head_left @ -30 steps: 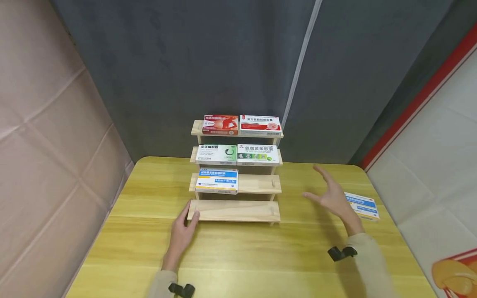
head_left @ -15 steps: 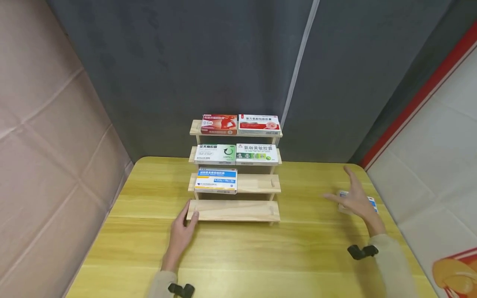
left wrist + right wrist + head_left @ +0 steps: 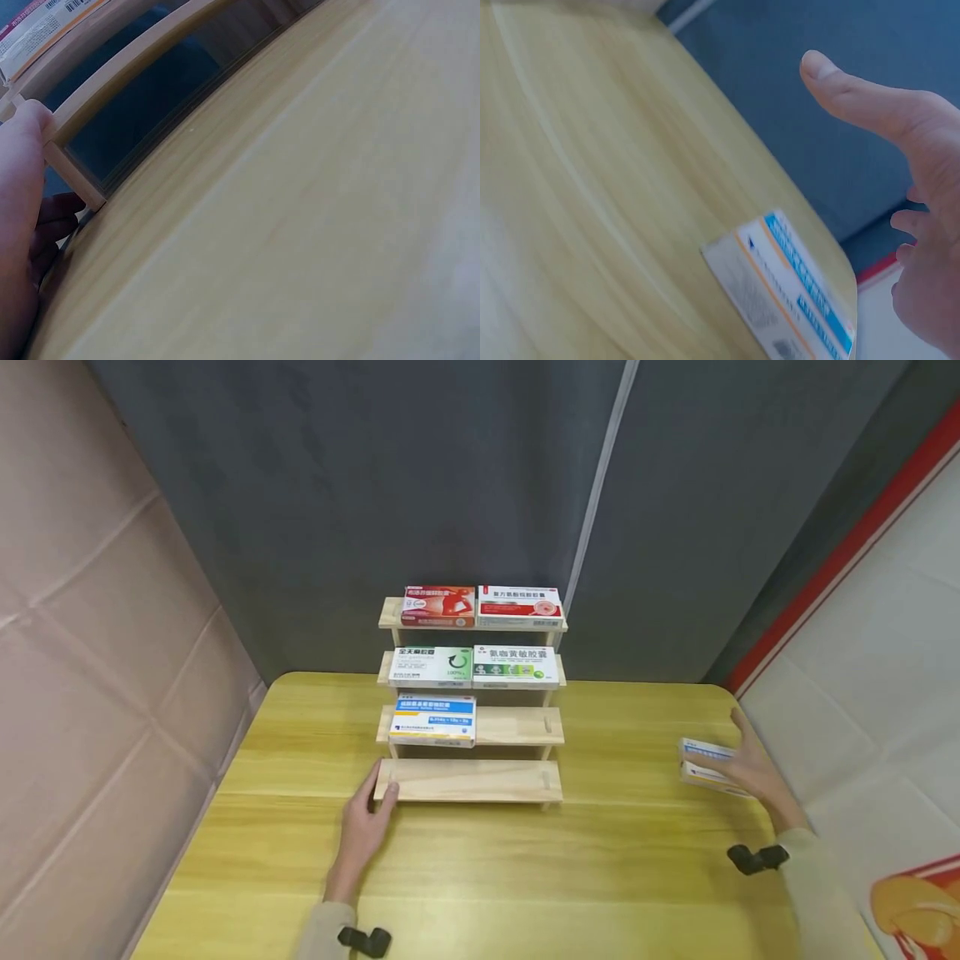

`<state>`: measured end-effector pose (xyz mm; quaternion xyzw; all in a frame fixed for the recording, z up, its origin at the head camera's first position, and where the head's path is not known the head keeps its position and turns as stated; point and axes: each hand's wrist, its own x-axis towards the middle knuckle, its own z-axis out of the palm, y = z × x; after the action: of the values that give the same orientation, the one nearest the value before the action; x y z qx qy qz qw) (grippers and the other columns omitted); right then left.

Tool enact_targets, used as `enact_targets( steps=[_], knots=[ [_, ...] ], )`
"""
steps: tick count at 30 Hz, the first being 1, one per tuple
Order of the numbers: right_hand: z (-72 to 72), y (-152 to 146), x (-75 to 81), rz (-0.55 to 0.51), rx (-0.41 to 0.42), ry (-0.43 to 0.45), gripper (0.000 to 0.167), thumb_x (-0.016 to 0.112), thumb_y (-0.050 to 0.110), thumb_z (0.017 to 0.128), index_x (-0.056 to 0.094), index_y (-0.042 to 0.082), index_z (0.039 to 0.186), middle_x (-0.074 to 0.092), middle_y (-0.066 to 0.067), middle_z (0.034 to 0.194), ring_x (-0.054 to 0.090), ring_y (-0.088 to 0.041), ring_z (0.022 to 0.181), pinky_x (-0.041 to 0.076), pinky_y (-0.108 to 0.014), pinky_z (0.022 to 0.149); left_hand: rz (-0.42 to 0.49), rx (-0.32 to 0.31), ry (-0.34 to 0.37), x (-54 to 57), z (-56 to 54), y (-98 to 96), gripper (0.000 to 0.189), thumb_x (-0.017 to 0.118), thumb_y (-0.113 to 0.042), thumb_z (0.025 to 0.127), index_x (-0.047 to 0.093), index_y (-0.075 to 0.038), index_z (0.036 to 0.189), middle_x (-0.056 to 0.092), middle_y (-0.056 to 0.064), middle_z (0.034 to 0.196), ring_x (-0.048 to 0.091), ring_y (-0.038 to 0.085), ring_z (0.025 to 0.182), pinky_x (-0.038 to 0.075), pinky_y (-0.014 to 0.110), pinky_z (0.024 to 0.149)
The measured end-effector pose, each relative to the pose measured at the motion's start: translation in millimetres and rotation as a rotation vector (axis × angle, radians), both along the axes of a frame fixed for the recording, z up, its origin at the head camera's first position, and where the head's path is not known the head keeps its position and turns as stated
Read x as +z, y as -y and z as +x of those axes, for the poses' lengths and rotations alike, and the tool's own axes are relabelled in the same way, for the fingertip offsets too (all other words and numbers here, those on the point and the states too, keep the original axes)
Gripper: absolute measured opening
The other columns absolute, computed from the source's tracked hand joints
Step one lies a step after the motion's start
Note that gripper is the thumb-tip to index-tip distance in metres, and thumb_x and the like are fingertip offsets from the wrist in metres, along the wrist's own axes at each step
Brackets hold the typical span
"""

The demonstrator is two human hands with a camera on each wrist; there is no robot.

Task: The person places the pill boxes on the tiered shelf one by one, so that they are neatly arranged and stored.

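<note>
A stepped wooden display rack point(image 3: 472, 781) stands mid-table. My left hand point(image 3: 363, 818) holds the left end of its lowest step. In the left wrist view, the thumb rests on the step's edge and the other fingers curl behind the leg. My right hand point(image 3: 753, 770) is over a blue-and-white medicine box point(image 3: 699, 773) at the table's right side, with thumb and fingers spread. The right wrist view shows a gap between the hand and that medicine box point(image 3: 780, 289); part of the box is hidden in the head view.
On the rack's top step lie a red box point(image 3: 438, 607) and a red-and-white box point(image 3: 519, 607). Below are a green-and-white box point(image 3: 431, 667) and a white box with green point(image 3: 514, 667). Another blue-and-white box point(image 3: 432, 720) lies left on the third step. A dark curtain point(image 3: 375, 485) hangs behind.
My right hand has moved right across the table to the blue-and-white medicine box and now covers part of it. My left hand stays at the rack's lowest step.
</note>
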<state>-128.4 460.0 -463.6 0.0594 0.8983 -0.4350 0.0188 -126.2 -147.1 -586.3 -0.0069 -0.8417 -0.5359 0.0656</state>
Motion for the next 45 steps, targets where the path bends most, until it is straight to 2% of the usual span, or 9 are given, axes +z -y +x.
enact_targets(
  steps=[4,12,22,25,30,32,37,41,45],
  knots=[
    [2.7,-12.7,-6.0,0.007,-0.004,0.049,0.119,0.075,0.033,0.093,-0.022,0.009,0.158,-0.019,-0.025,0.166,-0.006,-0.058,0.15,0.013,-0.082,0.113,-0.004,0.002,-0.003,-0.4,0.1,0.3,0.064,0.055,-0.046,0.103,0.035,-0.019,0.158,0.039,0.012,0.161,0.038,0.039,0.148,0.03,0.053,0.124],
    [8.9,-27.1,-14.7,0.02,-0.003,0.116,0.119,0.072,0.037,0.094,-0.023,0.006,0.157,-0.021,-0.029,0.164,-0.008,-0.06,0.148,0.011,-0.082,0.113,0.002,0.001,-0.001,0.1,-0.2,-0.5,0.064,0.056,-0.044,0.103,0.035,-0.019,0.159,0.04,0.011,0.161,0.039,0.038,0.148,0.033,0.052,0.123],
    [13.6,-38.1,-30.0,0.056,0.001,0.13,0.118,0.076,0.034,0.091,-0.014,-0.009,0.156,0.005,-0.046,0.157,0.023,-0.059,0.136,0.024,-0.076,0.112,0.002,0.003,0.004,-0.1,-0.1,-1.2,0.064,0.056,-0.046,0.103,0.035,-0.022,0.159,0.04,0.009,0.161,0.039,0.037,0.148,0.032,0.053,0.123],
    [13.1,-43.0,-38.9,0.121,-0.002,0.124,0.117,0.077,0.035,0.09,-0.007,-0.015,0.154,0.013,-0.047,0.154,0.028,-0.056,0.132,0.029,-0.071,0.11,0.002,0.002,-0.001,-0.6,0.1,-1.1,0.063,0.056,-0.045,0.103,0.035,-0.022,0.159,0.041,0.009,0.16,0.039,0.037,0.148,0.032,0.053,0.123],
    [11.5,-47.2,-47.9,0.183,0.001,0.095,0.117,0.081,0.033,0.085,0.002,-0.019,0.153,0.015,-0.047,0.152,0.023,-0.06,0.135,0.02,-0.069,0.12,0.005,0.004,-0.01,-0.8,0.1,-1.3,0.063,0.056,-0.045,0.103,0.036,-0.022,0.158,0.042,0.008,0.16,0.041,0.035,0.147,0.034,0.052,0.123],
    [12.3,-48.2,-49.0,0.172,0.025,0.076,0.117,0.081,0.03,0.083,0.002,-0.022,0.151,0.01,-0.05,0.151,0.016,-0.066,0.137,0.01,-0.075,0.119,0.003,0.004,-0.012,-1.1,0.3,-1.3,0.062,0.056,-0.045,0.103,0.036,-0.022,0.158,0.042,0.009,0.16,0.041,0.036,0.147,0.034,0.052,0.122],
    [15.9,-50.8,-52.2,0.211,0.037,0.036,0.112,0.083,0.023,0.079,0.009,-0.025,0.149,0.012,-0.053,0.149,0.017,-0.068,0.135,0.011,-0.078,0.116,-0.001,0.004,-0.014,-0.9,0.1,-1.5,0.063,0.055,-0.046,0.103,0.036,-0.022,0.158,0.042,0.009,0.16,0.04,0.037,0.147,0.034,0.054,0.122],
    [19.9,-50.8,-51.5,0.238,0.041,0.02,0.11,0.084,0.02,0.079,0.011,-0.028,0.146,0.022,-0.054,0.142,0.03,-0.065,0.127,0.025,-0.079,0.108,0.0,0.006,-0.022,-1.1,-0.1,-1.4,0.062,0.056,-0.045,0.103,0.037,-0.022,0.158,0.043,0.009,0.159,0.041,0.037,0.146,0.034,0.053,0.122],
    [24.4,-49.3,-52.0,0.244,0.057,-0.051,0.091,0.085,0.016,0.079,0.032,-0.026,0.14,0.05,-0.044,0.126,0.06,-0.03,0.103,0.056,-0.041,0.093,0.003,0.004,-0.024,-1.7,-0.1,-0.9,0.063,0.056,-0.045,0.103,0.037,-0.021,0.158,0.043,0.01,0.159,0.041,0.037,0.146,0.034,0.053,0.122]
  ],
)
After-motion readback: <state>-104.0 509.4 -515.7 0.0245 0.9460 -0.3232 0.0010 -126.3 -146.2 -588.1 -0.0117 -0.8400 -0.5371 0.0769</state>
